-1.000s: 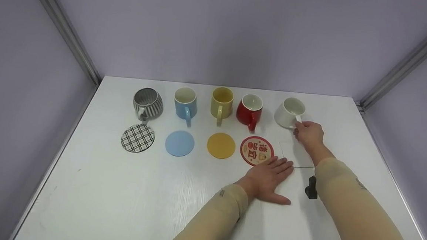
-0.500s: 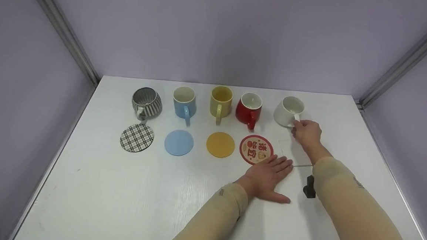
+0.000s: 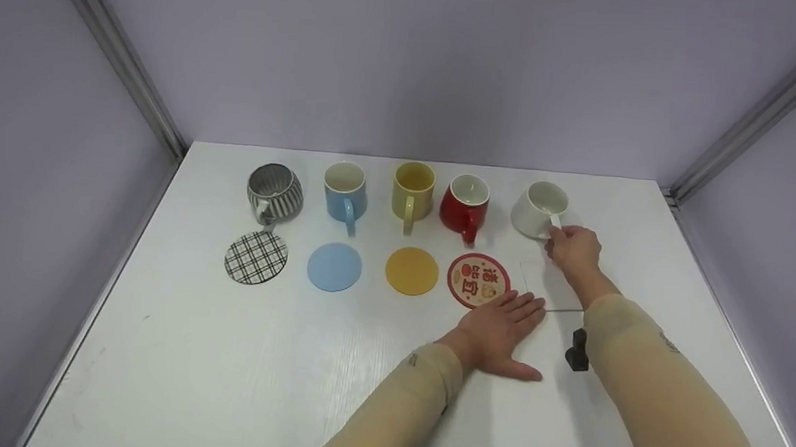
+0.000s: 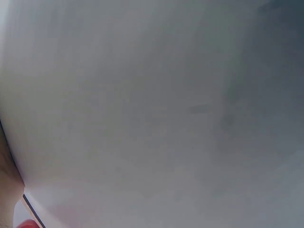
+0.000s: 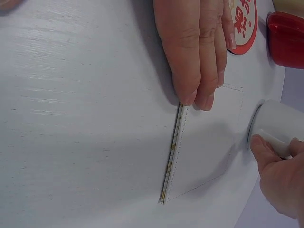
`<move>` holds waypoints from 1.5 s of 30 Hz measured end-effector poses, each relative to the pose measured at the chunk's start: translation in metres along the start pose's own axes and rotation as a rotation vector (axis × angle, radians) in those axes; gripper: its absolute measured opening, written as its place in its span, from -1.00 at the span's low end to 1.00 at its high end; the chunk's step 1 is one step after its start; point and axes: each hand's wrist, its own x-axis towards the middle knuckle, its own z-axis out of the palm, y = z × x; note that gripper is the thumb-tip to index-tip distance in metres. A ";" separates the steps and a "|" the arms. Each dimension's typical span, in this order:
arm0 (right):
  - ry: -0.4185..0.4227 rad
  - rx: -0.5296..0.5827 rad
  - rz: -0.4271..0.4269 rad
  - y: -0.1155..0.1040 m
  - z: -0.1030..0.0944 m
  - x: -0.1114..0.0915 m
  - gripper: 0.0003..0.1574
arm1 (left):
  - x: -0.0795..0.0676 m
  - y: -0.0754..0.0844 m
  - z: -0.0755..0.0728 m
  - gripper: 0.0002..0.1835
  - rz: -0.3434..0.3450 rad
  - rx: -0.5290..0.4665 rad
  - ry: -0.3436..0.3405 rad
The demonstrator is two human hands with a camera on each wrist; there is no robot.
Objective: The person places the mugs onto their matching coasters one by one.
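Observation:
My right hand [image 3: 574, 251] pinches the handle of a white mug [image 3: 537, 211] that stands upright at the right end of a row of mugs. In the right wrist view the thumb and a finger close round that handle. My left hand [image 3: 498, 333] lies flat, fingers straight, its fingertips on the edge of a white square coaster [image 3: 559, 292] with stitched borders. They also reach the rim of a round red coaster [image 3: 477, 278]. A red mug [image 3: 463, 207] stands left of the white one. The left wrist view shows mostly blurred tabletop.
Left of these stand a yellow mug [image 3: 414, 190], a light blue mug [image 3: 344, 192] and a grey striped mug [image 3: 275, 192]. In front lie a yellow coaster [image 3: 412, 271], a blue coaster [image 3: 334, 266] and a checked coaster [image 3: 256, 258]. Panels wall the white table [image 3: 210, 364] behind and at both sides.
Almost nothing differs. The whole head view shifts by a few pixels; both hands keep their places, the right on the white mug's handle, the left flat on the coaster.

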 end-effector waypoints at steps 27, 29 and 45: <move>-0.026 0.027 0.010 -0.002 -0.006 -0.012 -0.38 | 0.001 -0.001 0.003 0.22 -0.005 -0.025 -0.001; -0.029 0.030 0.008 -0.002 -0.006 -0.013 -0.38 | 0.001 -0.001 0.003 0.22 -0.007 -0.032 -0.001; 0.036 0.092 -0.064 -0.002 -0.005 -0.025 -0.45 | 0.001 -0.002 0.002 0.24 0.000 -0.030 -0.004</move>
